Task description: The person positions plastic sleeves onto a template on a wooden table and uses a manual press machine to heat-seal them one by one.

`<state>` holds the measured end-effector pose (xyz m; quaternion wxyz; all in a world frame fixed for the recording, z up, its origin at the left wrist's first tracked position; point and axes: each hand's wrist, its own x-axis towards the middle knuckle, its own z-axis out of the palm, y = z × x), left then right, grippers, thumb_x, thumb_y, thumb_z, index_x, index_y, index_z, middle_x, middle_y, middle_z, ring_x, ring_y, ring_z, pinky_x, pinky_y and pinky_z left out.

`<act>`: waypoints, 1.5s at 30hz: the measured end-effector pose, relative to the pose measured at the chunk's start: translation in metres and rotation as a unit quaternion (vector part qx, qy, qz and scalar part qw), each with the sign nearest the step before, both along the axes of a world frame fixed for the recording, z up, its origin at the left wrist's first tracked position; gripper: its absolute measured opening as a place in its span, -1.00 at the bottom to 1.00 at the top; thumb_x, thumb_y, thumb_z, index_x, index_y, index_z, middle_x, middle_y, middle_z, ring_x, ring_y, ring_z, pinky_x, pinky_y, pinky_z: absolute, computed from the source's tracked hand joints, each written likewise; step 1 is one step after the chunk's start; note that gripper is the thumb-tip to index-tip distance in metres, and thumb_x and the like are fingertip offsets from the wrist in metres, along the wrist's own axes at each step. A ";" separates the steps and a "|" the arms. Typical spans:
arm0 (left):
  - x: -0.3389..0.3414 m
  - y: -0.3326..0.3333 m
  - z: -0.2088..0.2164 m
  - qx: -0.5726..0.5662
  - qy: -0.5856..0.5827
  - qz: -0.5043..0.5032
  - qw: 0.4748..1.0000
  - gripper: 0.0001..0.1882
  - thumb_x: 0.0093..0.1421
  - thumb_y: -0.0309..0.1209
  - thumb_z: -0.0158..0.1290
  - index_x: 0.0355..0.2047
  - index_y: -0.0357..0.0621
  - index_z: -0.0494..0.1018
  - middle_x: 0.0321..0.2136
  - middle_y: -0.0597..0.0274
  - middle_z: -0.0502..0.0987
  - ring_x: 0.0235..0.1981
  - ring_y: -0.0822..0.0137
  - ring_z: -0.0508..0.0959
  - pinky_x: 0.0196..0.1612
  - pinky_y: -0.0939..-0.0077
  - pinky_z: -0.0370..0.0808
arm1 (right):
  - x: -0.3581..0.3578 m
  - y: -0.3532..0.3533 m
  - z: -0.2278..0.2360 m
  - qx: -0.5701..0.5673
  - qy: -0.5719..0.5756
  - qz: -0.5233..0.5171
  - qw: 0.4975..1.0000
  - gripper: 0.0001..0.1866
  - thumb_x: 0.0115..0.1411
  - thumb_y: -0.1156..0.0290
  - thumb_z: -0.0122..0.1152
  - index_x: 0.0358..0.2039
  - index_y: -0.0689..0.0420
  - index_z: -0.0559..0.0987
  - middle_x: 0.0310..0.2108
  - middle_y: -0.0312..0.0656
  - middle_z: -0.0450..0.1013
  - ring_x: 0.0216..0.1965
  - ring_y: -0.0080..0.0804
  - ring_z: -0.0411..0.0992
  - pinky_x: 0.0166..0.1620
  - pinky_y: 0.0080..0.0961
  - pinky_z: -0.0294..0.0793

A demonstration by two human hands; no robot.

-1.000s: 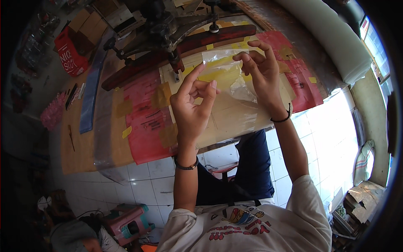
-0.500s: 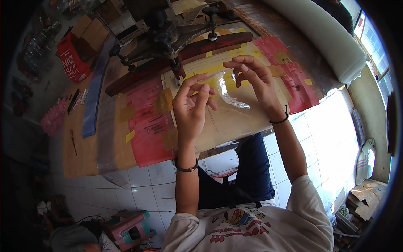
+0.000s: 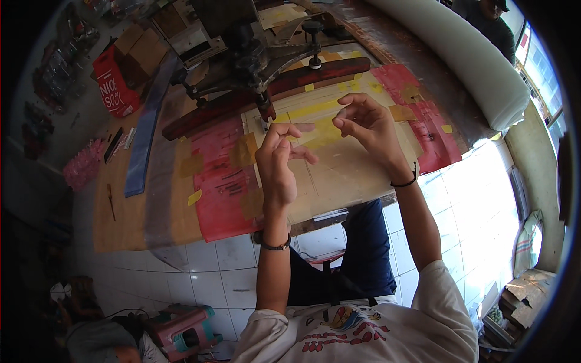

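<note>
Both hands are raised in front of me over the work table. My left hand (image 3: 278, 166) has its fingers curled, with pale fingertips that seem to show through clear film. My right hand (image 3: 374, 133) pinches with thumb and forefinger at the edge of a thin clear plastic film (image 3: 342, 113). The film is almost invisible between the hands, so its outline cannot be made out. Below them lies a pale sheet (image 3: 330, 172) with yellow patches and thin ruled lines, bordered by red sheets (image 3: 227, 206) on both sides.
A dark red bar (image 3: 212, 109) on a black metal press (image 3: 248, 57) spans the table just beyond my hands. Left are a blue strip (image 3: 142, 151), a screwdriver (image 3: 111, 201) and a red bag (image 3: 113, 85). A large white roll (image 3: 472, 75) lies right; a person (image 3: 487, 21) is behind it.
The bright glints on the clear film have vanished. My right hand has lowered slightly and its thumb and forefinger have closed together. My left fingers have curled and tilted over.
</note>
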<state>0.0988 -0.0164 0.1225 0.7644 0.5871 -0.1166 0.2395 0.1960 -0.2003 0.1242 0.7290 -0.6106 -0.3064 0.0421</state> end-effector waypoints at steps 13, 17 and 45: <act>0.001 -0.009 0.003 0.057 0.031 0.076 0.995 -0.55 0.43 -0.48 -0.08 0.27 -0.22 0.12 -0.27 -0.04 0.64 -0.56 0.37 0.61 -0.42 0.61 0.54 | -0.002 0.000 0.002 -0.024 -0.013 0.000 1.000 -0.56 0.28 0.46 0.32 0.13 0.25 0.45 -0.36 -0.30 0.59 -0.39 -0.68 0.45 -0.27 -0.70 0.45; 0.002 -0.001 -0.009 0.088 0.011 0.151 0.985 -0.58 0.41 -0.49 -0.06 0.24 -0.22 0.18 -0.20 -0.03 0.60 -0.41 0.37 0.62 -0.31 0.56 0.54 | -0.006 0.006 0.004 -0.064 -0.007 -0.014 0.998 -0.60 0.27 0.46 0.33 0.09 0.21 0.49 -0.35 -0.29 0.60 -0.39 -0.70 0.46 -0.30 -0.69 0.46; -0.040 0.005 -0.017 0.669 0.067 0.223 0.706 -0.57 0.33 -0.18 0.04 0.10 -0.14 0.52 0.11 0.18 0.50 0.17 0.19 0.41 0.30 0.07 0.14 | -0.006 0.014 -0.011 -0.336 -0.391 -0.059 0.855 -0.70 0.22 0.27 0.24 -0.12 0.17 0.67 0.04 -0.07 0.55 0.12 -0.10 0.45 0.24 -0.20 0.34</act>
